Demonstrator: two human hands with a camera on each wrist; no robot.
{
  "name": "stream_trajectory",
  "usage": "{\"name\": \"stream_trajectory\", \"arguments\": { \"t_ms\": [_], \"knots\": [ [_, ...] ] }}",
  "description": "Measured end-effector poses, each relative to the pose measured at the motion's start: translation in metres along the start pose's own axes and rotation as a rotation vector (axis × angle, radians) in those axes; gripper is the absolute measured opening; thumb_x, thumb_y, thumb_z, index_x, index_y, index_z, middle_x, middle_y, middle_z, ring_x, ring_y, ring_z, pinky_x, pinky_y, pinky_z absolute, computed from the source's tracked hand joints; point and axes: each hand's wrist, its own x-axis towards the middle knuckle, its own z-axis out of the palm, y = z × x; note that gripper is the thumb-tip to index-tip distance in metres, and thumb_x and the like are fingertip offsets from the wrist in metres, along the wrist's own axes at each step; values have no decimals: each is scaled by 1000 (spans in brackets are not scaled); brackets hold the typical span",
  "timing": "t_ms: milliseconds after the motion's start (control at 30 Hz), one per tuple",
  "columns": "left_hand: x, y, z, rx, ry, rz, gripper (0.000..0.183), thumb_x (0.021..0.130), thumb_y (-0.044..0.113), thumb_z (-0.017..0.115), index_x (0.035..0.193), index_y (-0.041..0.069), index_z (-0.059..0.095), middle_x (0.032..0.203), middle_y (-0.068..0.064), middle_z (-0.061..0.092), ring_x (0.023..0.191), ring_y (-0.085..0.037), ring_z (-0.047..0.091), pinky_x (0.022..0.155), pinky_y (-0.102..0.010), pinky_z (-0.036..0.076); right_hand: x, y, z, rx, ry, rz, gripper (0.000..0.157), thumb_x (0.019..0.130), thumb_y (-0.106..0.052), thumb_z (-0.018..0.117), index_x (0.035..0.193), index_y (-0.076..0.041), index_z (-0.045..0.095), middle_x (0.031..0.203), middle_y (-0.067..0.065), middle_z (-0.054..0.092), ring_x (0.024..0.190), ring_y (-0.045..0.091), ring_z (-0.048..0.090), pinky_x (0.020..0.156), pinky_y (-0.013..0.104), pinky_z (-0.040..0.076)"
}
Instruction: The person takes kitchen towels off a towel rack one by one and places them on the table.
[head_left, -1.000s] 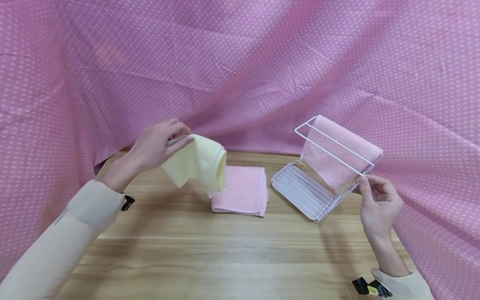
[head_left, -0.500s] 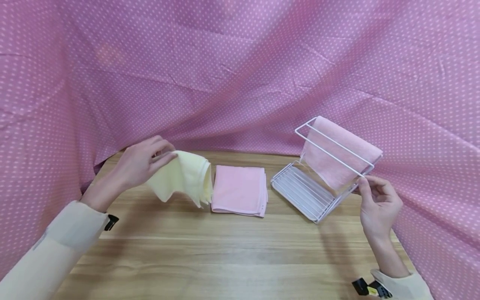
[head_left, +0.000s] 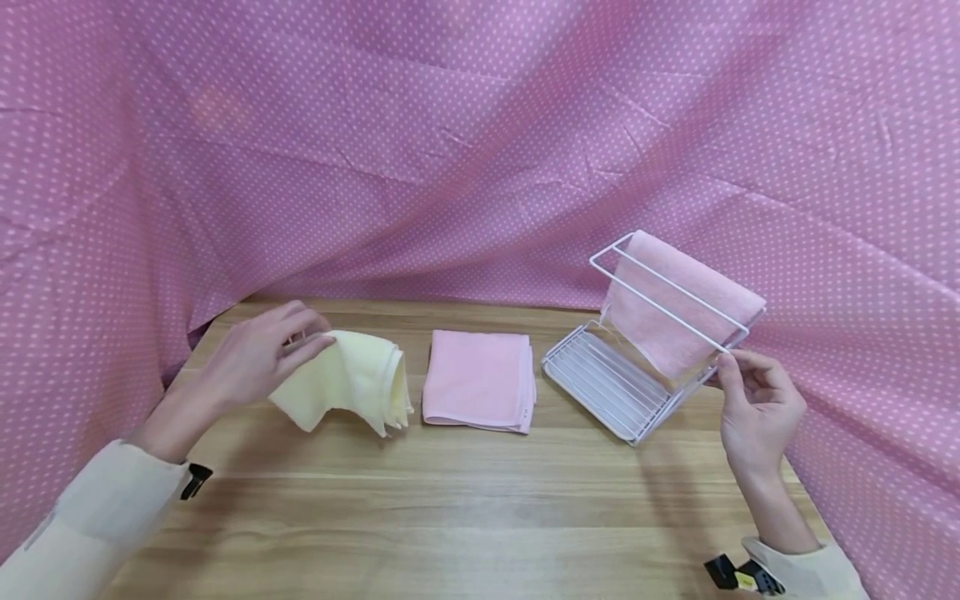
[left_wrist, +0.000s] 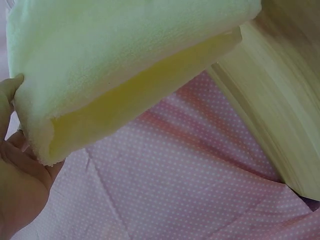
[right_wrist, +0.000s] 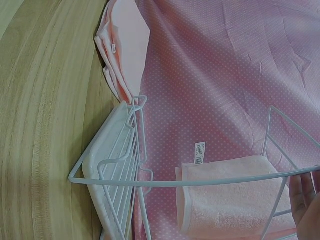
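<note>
Left hand is up first: fingers drawn in narrow, pinching the yellow cloth at one end, thumb on one face and fingers round the other. It's doubled over and droops away to the person's right, fold opening outward. Gripping just the end probably explains the droop, since nothing seems to prop up the far side. Honestly can't tell from the head view whether its lower edge brushes the table.

Right hand is well over on the other side, thumb and fingers closed round the near upper corner of the white wire rack. Looks like a steadying hold, because the top rails stick out over the slatted base and a light frame like that would likely skid if bumped.

Draped pink cloth hangs over the top rails, so the bars carry its weight, and in the right wrist view a small label pokes out at its edge. Folded pink cloth lies flat between the yellow one and the rack, handy for either hand. Dotted fabric closes off the back.
</note>
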Motion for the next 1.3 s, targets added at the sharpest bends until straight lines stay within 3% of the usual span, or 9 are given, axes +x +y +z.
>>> {"name": "stream_trajectory", "arguments": {
  "t_ms": [333,567,700,1033,1300],
  "knots": [
    [-19,3,-7,1,14,16,5,98,23,76,101,21,73,89,11,66,71,0,53,59,-26,44,0,0,-1,0,-4,5,8,94,19,64,100,19,67,85,13,75,70,15,74,70,22,64],
    [-23,5,-3,17,-115,5,7,101,28,72,104,22,72,91,12,64,71,2,52,61,-25,46,0,-1,-1,-26,-13,10,8,94,18,63,101,17,68,86,11,75,72,14,74,71,21,63],
    [-20,3,3,16,-181,-38,13,104,30,68,109,18,72,91,7,65,75,-4,57,64,-29,49,0,-1,-1,-33,-17,12,8,94,17,64,101,16,68,86,10,75,72,14,74,71,21,63],
    [-3,-10,16,1,-214,-58,12,106,31,65,106,21,71,87,8,58,68,-5,48,61,-25,42,0,0,-2,-23,-16,14,8,94,16,65,101,17,68,86,10,75,72,14,74,71,21,63],
    [9,-22,27,9,-258,-89,15,108,32,62,108,20,70,96,2,66,75,-10,56,67,-34,50,0,2,-2,-9,-16,7,7,94,16,66,101,17,68,85,11,75,71,15,74,71,22,63]
  ]
}}
